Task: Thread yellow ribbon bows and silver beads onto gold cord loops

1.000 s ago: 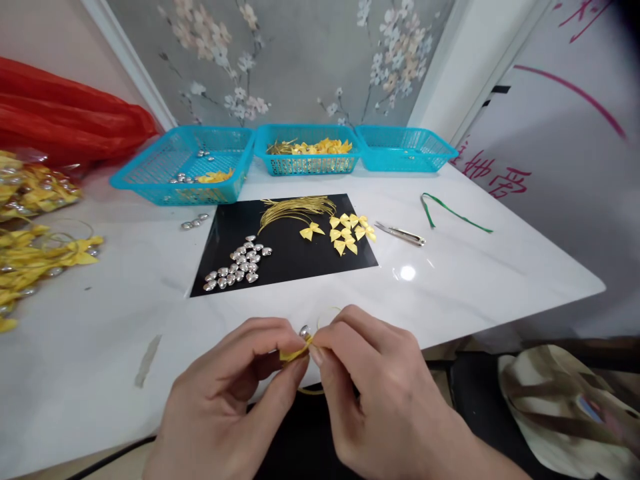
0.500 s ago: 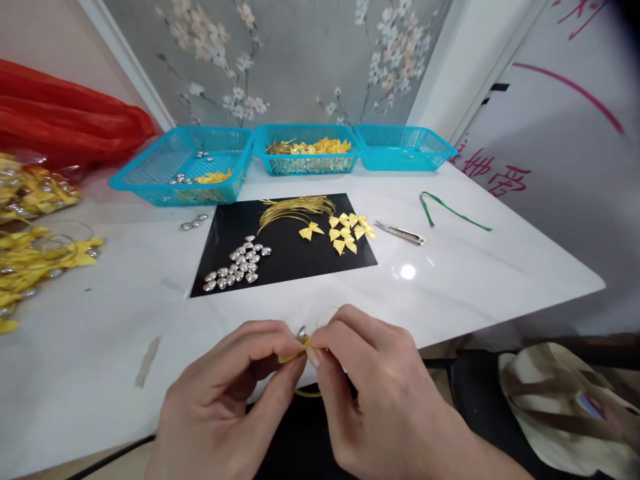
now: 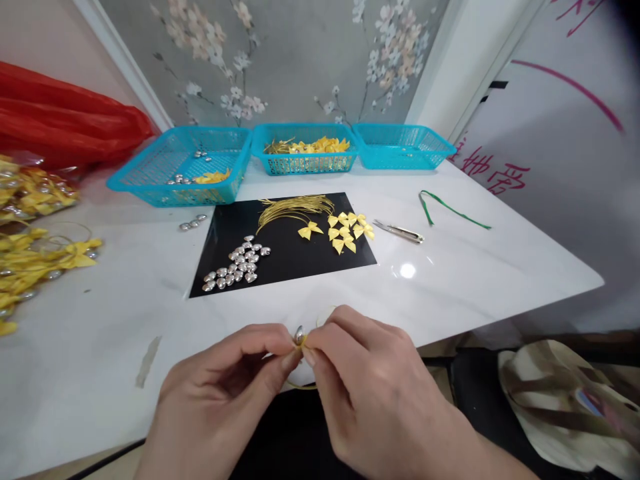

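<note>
My left hand (image 3: 225,393) and my right hand (image 3: 370,380) meet at the table's front edge, each closed in a pinch. Between their fingertips a silver heart-shaped bead (image 3: 299,335) stands up beside a bit of yellow ribbon bow (image 3: 303,341), mostly hidden by fingers. A thin gold cord (image 3: 301,387) loops below the fingertips and shows again above my right hand. Beyond them, a black mat (image 3: 295,260) bears several silver beads (image 3: 244,260), a bundle of gold cords (image 3: 295,208) and several yellow bows (image 3: 345,230).
Three blue baskets line the back: left (image 3: 175,193) with beads and bows, middle (image 3: 305,163) with yellow pieces, right (image 3: 405,160). Thread snips (image 3: 400,231) and a green ribbon (image 3: 455,212) lie right. Finished-looking yellow strings (image 3: 45,260) pile up left, near red cloth (image 3: 65,120).
Both hands have shifted slightly left. The left fingertips have closed in tighter, covering the yellow piece that showed beneath them, and the bead has tilted more upright.
</note>
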The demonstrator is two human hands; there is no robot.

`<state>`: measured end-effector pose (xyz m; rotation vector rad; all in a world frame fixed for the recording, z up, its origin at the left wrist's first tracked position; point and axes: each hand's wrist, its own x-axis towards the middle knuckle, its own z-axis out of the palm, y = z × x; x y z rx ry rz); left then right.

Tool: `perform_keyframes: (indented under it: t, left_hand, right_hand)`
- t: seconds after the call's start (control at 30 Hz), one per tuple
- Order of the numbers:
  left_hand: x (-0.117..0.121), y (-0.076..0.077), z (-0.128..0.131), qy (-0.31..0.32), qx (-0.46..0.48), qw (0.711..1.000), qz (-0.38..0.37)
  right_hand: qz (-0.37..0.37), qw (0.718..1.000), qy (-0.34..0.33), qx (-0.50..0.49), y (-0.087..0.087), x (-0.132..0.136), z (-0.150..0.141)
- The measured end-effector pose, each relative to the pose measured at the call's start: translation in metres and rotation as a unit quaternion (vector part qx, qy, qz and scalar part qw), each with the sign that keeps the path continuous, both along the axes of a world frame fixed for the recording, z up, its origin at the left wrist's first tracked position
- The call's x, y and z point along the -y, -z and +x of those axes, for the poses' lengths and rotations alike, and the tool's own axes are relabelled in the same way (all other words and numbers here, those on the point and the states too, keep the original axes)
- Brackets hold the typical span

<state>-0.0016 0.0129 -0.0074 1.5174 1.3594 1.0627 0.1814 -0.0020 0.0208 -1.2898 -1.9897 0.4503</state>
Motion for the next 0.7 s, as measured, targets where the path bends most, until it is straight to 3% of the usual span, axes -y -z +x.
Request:
perform_keyframes:
  t: [0.2,0.33,0.43,0.53,0.7]
  left_hand:
    - [-0.003,-0.004,0.001,-0.008,0.131,0.984,-0.120]
    - [-0.001,-0.014,0.008,-0.059,0.193,0.961,-0.189]
    - [-0.002,-0.015,0.007,-0.042,0.213,0.952,-0.214]
    - [-0.003,-0.010,0.001,-0.012,0.198,0.962,-0.190]
    - [0.000,-0.002,-0.004,-0.005,0.140,0.981,-0.130]
  right_hand:
    - [-0.103,0.982,-0.041,-0.152,-0.006,-0.004,0.026]
    - [-0.156,0.952,-0.046,-0.259,0.002,-0.008,0.037]
    - [-0.164,0.928,-0.074,-0.328,0.007,-0.009,0.035]
    - [-0.134,0.941,-0.066,-0.303,0.005,-0.006,0.028]
    - [-0.094,0.982,-0.067,-0.152,-0.002,-0.001,0.016]
